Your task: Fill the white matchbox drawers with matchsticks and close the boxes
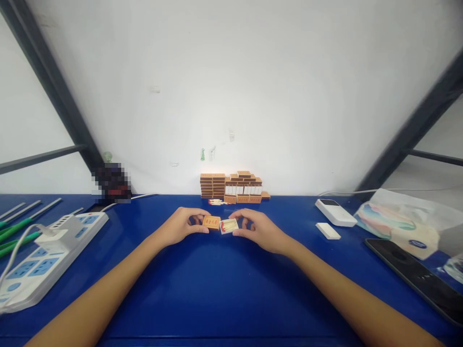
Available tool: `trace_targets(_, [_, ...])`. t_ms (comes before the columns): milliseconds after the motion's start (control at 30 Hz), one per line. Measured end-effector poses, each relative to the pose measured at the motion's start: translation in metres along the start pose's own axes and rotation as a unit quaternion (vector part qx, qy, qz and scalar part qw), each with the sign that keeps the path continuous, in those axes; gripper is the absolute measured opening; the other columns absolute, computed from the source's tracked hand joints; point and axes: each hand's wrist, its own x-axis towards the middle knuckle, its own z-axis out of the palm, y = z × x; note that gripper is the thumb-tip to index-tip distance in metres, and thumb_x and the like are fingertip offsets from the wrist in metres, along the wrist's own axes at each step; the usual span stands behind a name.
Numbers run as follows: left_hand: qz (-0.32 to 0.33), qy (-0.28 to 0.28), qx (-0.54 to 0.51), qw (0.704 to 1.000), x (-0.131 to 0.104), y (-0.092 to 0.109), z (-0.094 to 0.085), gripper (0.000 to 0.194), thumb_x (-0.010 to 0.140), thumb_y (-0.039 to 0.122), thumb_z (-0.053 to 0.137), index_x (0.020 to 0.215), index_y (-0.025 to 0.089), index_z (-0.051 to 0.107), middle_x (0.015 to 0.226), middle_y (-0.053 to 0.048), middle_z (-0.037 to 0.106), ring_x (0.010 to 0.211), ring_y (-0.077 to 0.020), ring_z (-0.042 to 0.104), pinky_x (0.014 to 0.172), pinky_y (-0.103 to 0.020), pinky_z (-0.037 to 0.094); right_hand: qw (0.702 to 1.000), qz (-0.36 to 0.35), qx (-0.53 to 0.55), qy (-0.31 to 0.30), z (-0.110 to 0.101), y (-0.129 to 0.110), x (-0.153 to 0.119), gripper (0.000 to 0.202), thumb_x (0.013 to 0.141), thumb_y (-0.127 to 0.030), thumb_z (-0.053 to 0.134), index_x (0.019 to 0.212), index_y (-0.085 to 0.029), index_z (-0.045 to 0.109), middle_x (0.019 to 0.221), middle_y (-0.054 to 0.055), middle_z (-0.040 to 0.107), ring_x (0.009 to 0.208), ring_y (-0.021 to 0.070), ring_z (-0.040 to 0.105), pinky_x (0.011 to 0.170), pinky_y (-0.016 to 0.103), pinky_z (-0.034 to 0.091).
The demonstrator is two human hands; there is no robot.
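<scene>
My left hand pinches an orange matchbox sleeve by its left end, between thumb and fingers. My right hand grips the right end of a white matchbox tray, in which several red-tipped matches lie. Sleeve and tray are side by side, close together, over the middle of the blue table. Beyond my hands, a loose pile of matches lies before a stack of matchboxes. In the right part of the stack, several boxes stand on end.
At the left are a white power strip with a plugged-in charger and green-handled rods. To the right lie a white device, a small white block, a tissue pack and a black phone. A white wall rises behind.
</scene>
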Motion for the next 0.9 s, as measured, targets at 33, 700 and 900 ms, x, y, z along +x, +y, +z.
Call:
trace_targets(33, [0.000, 0.000, -0.002, 1.000, 0.000, -0.001, 0.000, 0.049, 0.082, 0.050, 0.080, 0.123, 0.025, 0.074, 0.096, -0.003, 0.076, 0.082, -0.0183, 0.067, 0.070, -0.027, 0.048, 1.000, -0.010, -0.007, 0.002, 0.000, 0.001, 0.000, 0.031, 0.090, -0.031, 0.075, 0.118, -0.023, 0.069, 0.106, 0.002, 0.068, 0.075, 0.0137, 0.056, 0.070, 0.028, 0.045])
trace_targets(700, [-0.072, -0.002, -0.250, 0.966, 0.000, 0.004, 0.005, 0.058, 0.085, 0.047, 0.079, 0.134, 0.018, 0.069, 0.085, -0.008, 0.077, 0.069, -0.0140, 0.066, 0.064, -0.026, 0.054, 0.990, -0.059, -0.044, 0.123, 0.010, -0.006, -0.002, 0.031, 0.093, -0.033, 0.071, 0.122, -0.022, 0.069, 0.094, 0.003, 0.066, 0.071, 0.0154, 0.060, 0.064, 0.028, 0.051])
trace_targets(900, [-0.070, 0.013, -0.279, 0.958, -0.001, 0.012, 0.009, 0.059, 0.085, 0.045, 0.080, 0.136, 0.017, 0.068, 0.085, -0.009, 0.078, 0.067, -0.0132, 0.066, 0.063, -0.026, 0.054, 0.986, -0.045, -0.028, 0.155, 0.012, -0.009, -0.003, 0.034, 0.089, -0.035, 0.075, 0.120, -0.022, 0.070, 0.089, 0.003, 0.071, 0.069, 0.0163, 0.063, 0.062, 0.029, 0.053])
